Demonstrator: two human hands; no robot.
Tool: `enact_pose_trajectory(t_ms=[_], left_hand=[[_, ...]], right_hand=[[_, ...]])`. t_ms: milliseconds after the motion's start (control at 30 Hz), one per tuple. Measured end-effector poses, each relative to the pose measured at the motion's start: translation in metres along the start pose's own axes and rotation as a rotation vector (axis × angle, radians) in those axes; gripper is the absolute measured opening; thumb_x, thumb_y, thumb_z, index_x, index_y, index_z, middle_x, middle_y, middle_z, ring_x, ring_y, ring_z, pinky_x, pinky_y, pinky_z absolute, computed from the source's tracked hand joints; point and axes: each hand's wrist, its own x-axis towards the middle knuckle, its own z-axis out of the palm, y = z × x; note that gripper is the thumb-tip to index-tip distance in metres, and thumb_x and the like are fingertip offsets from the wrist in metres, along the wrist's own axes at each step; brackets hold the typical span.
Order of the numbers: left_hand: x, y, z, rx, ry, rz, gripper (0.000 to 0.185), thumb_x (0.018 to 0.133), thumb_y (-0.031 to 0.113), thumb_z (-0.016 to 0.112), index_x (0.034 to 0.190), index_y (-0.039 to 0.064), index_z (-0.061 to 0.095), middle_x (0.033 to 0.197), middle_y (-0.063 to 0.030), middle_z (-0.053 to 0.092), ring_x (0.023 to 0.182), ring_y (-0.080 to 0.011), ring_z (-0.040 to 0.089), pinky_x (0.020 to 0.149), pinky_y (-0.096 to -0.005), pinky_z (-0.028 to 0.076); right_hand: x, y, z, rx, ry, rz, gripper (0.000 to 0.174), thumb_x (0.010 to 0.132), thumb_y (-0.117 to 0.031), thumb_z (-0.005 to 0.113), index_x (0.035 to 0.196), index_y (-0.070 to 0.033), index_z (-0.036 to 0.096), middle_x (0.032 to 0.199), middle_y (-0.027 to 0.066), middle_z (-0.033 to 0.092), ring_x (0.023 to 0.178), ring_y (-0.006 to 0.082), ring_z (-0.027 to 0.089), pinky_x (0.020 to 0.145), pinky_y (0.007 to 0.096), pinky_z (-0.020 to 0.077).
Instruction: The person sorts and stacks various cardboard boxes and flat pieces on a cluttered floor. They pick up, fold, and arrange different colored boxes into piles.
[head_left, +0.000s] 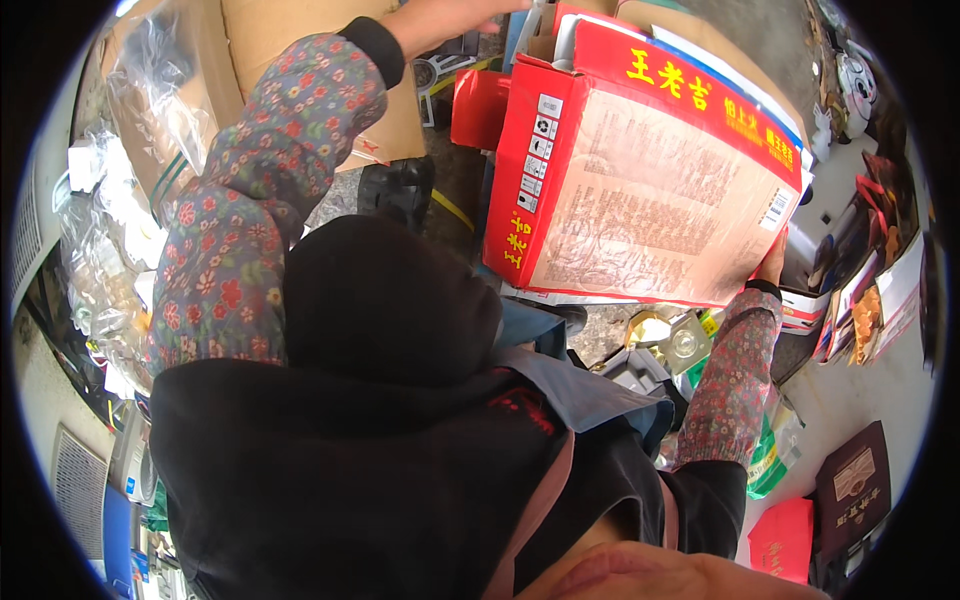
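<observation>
A large red printed cardboard carton (645, 187) stands tilted before me, with flat sheets of card or paper rising from its top. My right hand (774, 259) is against its lower right edge, the fingers partly hidden behind it. My left hand (450, 22) reaches out at the top of the view, left of the carton, its fingers stretched and holding nothing visible. A red carton flap (480, 109) sticks out on the carton's left side. Brown cardboard (292, 45) lies under and beyond my left forearm. Both my forearms wear flowered sleeves.
Clear plastic bags (97, 277) are heaped at the left. On the right stands a white box (804, 307) beside folded cartons (874, 300). Small boxes and packaging (637, 367) lie below the carton. A dark printed bag or box (853, 487) and a red bag (781, 540) are at lower right.
</observation>
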Motion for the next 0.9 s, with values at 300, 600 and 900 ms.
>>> enact_pose_trajectory(t_ms=[300,600,900], left_hand=[[-0.045,-0.002,-0.032,0.188,-0.029,0.010,0.032,0.082,0.022,0.066,0.105,0.002,0.055,0.094,-0.0021,0.058,0.087,-0.0105,0.054,0.072,-0.0247,0.045],[-0.069,0.197,0.165,0.776,-0.810,0.722,0.039,0.070,0.003,0.068,0.106,0.005,0.053,0.101,-0.0071,0.056,0.092,-0.0200,0.056,0.074,-0.0291,0.047],[-0.010,0.223,0.421,1.605,-0.785,1.355,0.079,0.058,0.008,0.077,0.129,0.011,0.043,0.134,-0.0049,0.043,0.128,-0.0270,0.033,0.100,-0.0354,0.039]], right_hand=[[-0.003,-0.006,-0.006,0.131,0.092,-0.035,0.048,0.093,-0.032,0.048,0.125,0.003,0.044,0.116,0.0120,0.055,0.103,0.0181,0.055,0.085,0.0293,0.0450],[0.009,0.006,-0.079,-0.453,0.272,-0.269,0.061,0.080,-0.014,0.061,0.136,-0.011,0.036,0.126,0.0146,0.052,0.113,0.0242,0.052,0.095,0.0307,0.0403],[-0.017,0.021,-0.080,-0.780,0.568,-0.489,0.050,0.075,-0.017,0.062,0.123,-0.015,0.051,0.117,0.0134,0.057,0.108,0.0295,0.053,0.090,0.0375,0.0442]])
